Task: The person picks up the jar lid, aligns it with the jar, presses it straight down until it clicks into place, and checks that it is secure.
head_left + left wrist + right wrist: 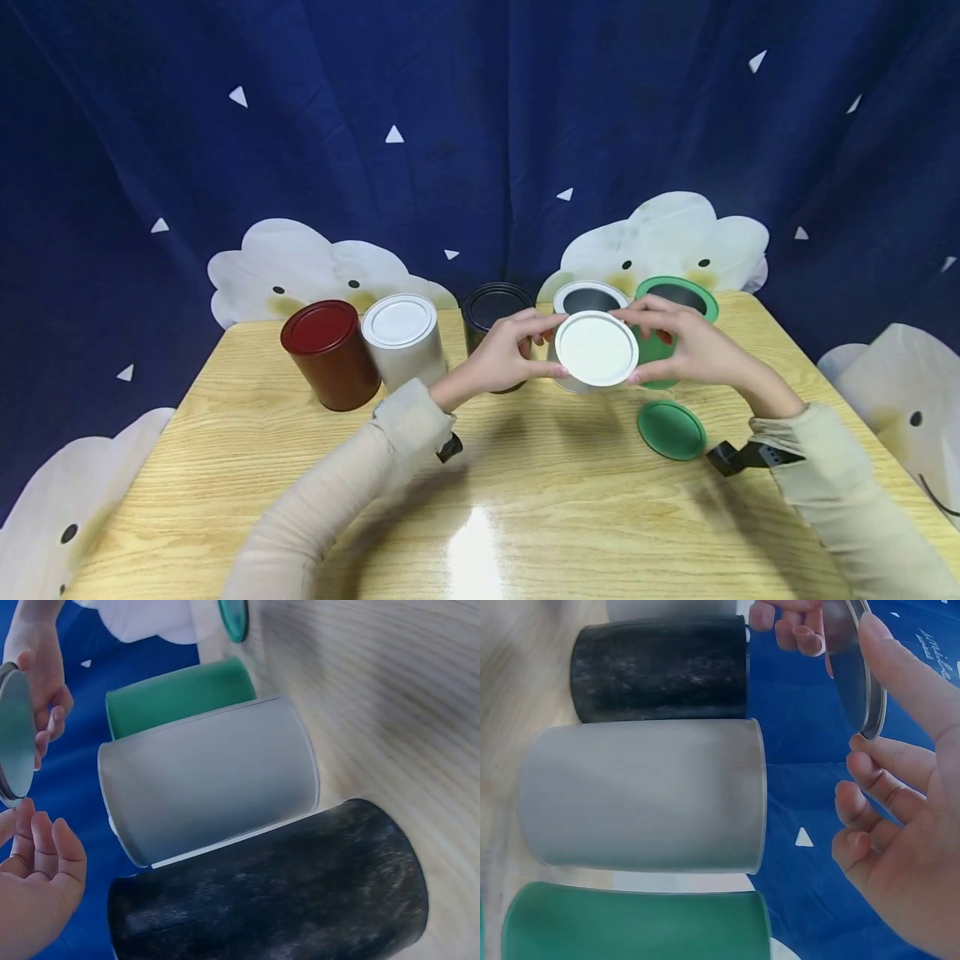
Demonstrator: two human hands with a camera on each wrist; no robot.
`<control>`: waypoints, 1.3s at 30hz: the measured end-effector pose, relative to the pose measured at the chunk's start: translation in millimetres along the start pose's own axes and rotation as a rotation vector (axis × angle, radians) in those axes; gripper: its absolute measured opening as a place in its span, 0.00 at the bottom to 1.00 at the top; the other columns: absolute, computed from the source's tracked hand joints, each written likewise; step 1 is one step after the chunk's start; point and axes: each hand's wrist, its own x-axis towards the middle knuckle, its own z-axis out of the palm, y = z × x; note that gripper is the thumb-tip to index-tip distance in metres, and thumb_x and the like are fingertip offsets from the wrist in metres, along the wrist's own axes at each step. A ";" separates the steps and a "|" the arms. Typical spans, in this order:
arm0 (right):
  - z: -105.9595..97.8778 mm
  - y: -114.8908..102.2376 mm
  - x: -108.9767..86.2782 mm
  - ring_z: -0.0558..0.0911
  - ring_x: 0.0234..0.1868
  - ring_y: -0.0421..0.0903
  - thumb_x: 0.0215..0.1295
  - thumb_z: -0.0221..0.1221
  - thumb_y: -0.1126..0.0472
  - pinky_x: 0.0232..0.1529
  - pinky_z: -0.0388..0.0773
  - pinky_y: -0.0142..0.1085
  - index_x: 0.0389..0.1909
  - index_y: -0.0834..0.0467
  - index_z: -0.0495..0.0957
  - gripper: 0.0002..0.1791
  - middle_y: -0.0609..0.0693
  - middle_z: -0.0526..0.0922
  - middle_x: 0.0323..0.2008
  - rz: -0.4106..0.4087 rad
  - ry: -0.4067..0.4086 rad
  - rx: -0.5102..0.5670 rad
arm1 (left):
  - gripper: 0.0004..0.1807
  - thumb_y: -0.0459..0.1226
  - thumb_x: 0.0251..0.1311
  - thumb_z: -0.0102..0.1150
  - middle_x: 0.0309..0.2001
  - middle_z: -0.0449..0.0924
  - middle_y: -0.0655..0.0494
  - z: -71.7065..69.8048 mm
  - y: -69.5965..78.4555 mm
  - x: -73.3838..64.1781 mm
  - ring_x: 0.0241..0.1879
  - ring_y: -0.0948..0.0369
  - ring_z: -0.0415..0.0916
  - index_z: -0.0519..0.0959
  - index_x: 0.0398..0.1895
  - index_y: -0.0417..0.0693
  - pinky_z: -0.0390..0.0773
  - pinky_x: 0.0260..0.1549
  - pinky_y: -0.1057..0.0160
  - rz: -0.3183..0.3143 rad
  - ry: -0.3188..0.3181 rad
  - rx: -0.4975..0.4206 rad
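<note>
Both hands hold a round white lid (597,348) by its edges, raised in front of an open white can (572,382). My left hand (501,350) pinches the lid's left side between thumb and fingers. On the opposite side, my right hand (686,346) grips the rim the same way. In the right wrist view the lid (849,667) stands edge-on, clear of the white can (649,795) below it. Behind the right hand is an open green can (712,307), its body partly hidden. A green lid (671,430) lies on the table near the right wrist.
To the left stand a dark red can (333,358), a second white can (405,342) with its lid on, and a black lidded can (495,304). All are in a row along the back of the wooden table (300,450). A blue curtain (450,167) hangs behind.
</note>
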 end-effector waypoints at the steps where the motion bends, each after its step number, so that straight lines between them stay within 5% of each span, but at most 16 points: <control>1: -1.4 0.4 1.0 0.62 0.26 0.35 0.27 0.76 0.61 0.21 0.61 0.30 0.50 0.63 0.76 0.40 0.43 0.71 0.34 0.001 0.002 -0.003 | 0.34 0.35 0.39 0.73 0.34 0.73 0.49 -0.9 0.8 1.3 0.30 0.65 0.65 0.73 0.55 0.38 0.70 0.23 0.70 0.004 0.006 -0.004; 23: -14.6 9.6 14.7 0.63 0.23 0.41 0.29 0.75 0.63 0.21 0.61 0.30 0.51 0.65 0.75 0.39 0.46 0.69 0.31 0.008 0.014 0.013 | 0.36 0.38 0.41 0.72 0.37 0.74 0.47 -13.1 4.7 24.0 0.23 0.58 0.66 0.71 0.57 0.36 0.67 0.23 0.71 -0.001 -0.030 0.084; 32: -20.7 6.0 22.7 0.62 0.21 0.47 0.32 0.73 0.69 0.21 0.59 0.31 0.51 0.68 0.74 0.36 0.51 0.69 0.32 0.057 -0.009 0.041 | 0.35 0.39 0.43 0.71 0.38 0.73 0.50 -19.6 2.1 36.5 0.31 0.51 0.70 0.71 0.58 0.38 0.67 0.25 0.71 -0.024 -0.075 0.105; 39: -18.5 24.7 25.8 0.63 0.21 0.44 0.37 0.74 0.62 0.21 0.61 0.30 0.53 0.64 0.74 0.37 0.50 0.70 0.33 0.085 -0.035 0.028 | 0.35 0.39 0.43 0.71 0.38 0.72 0.51 -20.7 -4.4 40.9 0.38 0.53 0.70 0.71 0.58 0.40 0.68 0.27 0.70 -0.046 -0.070 0.086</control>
